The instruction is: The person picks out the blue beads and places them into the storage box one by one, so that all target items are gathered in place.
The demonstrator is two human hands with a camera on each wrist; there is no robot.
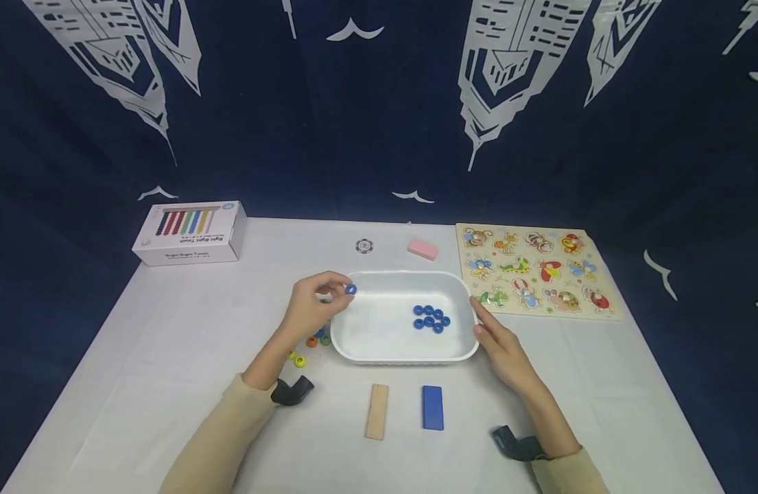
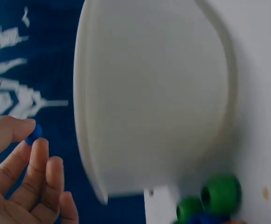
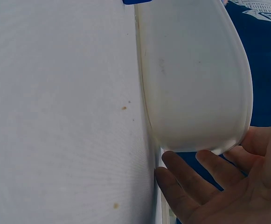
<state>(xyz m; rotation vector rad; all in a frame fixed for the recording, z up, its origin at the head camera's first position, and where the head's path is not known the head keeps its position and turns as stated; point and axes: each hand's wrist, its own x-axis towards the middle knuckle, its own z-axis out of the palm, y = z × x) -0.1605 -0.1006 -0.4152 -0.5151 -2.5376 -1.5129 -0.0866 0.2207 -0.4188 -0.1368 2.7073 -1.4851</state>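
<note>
Fingertips and thumb of the left hand point(image 1: 317, 302) pinch a blue bead point(image 1: 350, 289), seen over the far left corner of a white tray point(image 1: 379, 343). Tray's long axis runs left to right. Its cluster of blue rings point(image 1: 429, 321) lies right of the held bead and closer to the wearer; the right hand point(image 1: 505, 350) is the nearer to it. Right fingers are spread at the tray's right end; whether they grip cannot be told. Beyond: loose orange bead point(image 1: 311, 341) at left, wooden strip point(image 1: 376, 412) and blue block point(image 1: 433, 407) in front, insect puzzle board point(image 1: 542, 278) at right.
</note>
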